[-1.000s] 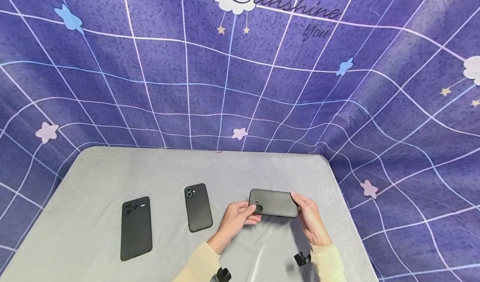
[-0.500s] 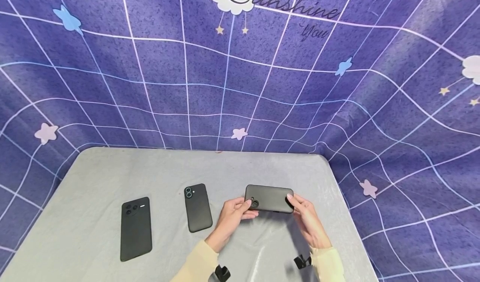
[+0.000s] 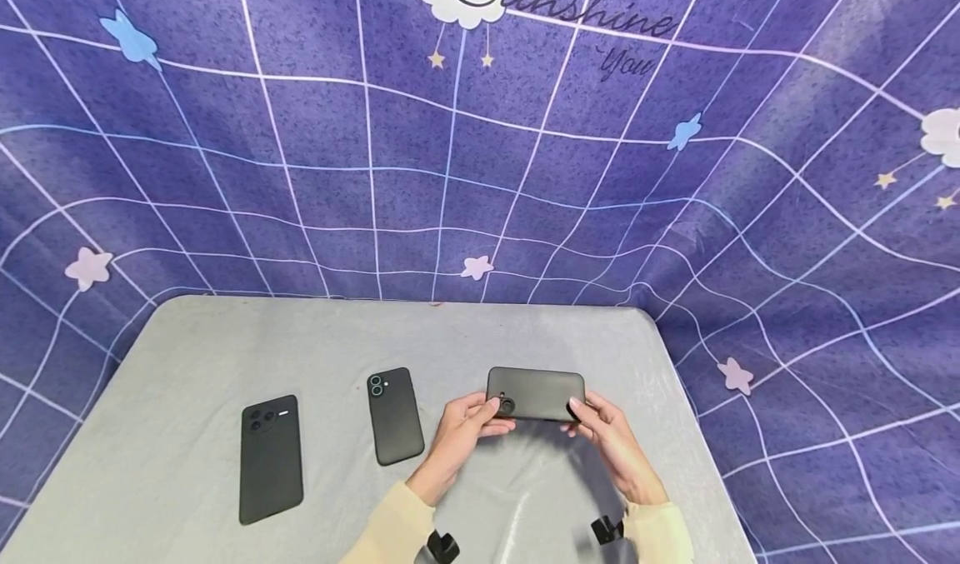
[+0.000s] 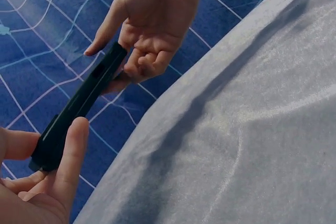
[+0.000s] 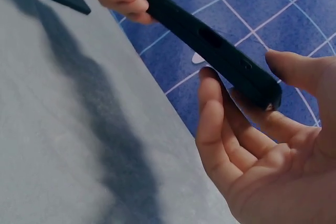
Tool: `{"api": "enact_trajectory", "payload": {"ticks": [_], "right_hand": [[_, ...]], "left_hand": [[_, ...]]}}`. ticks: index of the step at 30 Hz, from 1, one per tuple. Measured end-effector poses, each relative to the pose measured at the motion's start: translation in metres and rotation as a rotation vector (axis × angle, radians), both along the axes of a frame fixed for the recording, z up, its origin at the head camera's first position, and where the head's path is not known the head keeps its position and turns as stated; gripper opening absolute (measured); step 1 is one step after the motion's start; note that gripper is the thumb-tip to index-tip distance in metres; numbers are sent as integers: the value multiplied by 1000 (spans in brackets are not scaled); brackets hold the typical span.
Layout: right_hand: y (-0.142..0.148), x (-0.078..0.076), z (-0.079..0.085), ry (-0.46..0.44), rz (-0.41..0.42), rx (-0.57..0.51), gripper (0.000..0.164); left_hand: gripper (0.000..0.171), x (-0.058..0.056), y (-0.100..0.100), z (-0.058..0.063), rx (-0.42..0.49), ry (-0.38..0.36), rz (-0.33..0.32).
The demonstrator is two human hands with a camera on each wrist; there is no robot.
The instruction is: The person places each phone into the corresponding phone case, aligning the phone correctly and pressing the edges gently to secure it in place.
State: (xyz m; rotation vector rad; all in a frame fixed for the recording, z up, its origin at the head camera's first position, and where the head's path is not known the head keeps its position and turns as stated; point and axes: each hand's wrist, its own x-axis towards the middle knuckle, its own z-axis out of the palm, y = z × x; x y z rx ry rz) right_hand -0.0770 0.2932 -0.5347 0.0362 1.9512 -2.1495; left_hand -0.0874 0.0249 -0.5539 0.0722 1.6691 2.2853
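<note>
A black phone (image 3: 536,391) is held sideways above the table, its camera back facing up and its camera end to the left. My left hand (image 3: 456,435) pinches the camera end, thumb on top by the lens and fingers below. At the other end, my right hand (image 3: 613,443) curls its fingers under the phone (image 5: 210,45); from the right wrist, its thumb (image 5: 291,69) stands slightly off the phone's face. The left wrist view shows the phone (image 4: 79,98) nearly edge-on between both hands. The phone's underside is hidden in the head view.
A smaller black phone (image 3: 397,422) lies camera side up left of my left hand. Further left lies a larger black phone (image 3: 272,464), also camera side up. Grey cloth covers the table (image 3: 315,331); a purple grid-patterned curtain (image 3: 412,189) hangs behind it.
The held phone has shifted slightly left and away from me, both hands with it. My right thumb has moved from the phone's far right corner to its near right corner. The other phones stay put.
</note>
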Motion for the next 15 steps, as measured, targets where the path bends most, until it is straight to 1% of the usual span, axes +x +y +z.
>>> {"api": "enact_trajectory", "payload": {"ticks": [6,10,12,15], "right_hand": [[0,2,1,-32,-7,23,29],[-2,3,2,-14,-12,17,27],[-3,4,2,-1,-10,4,25],[-5,4,3,15,-11,-8,26]], "left_hand": [[39,0,-1,1,-5,4,8],[39,1,-2,1,-17,5,7],[39,1,-3,2,-32,18,6],[38,1,-3,3,-79,58,23]]}}
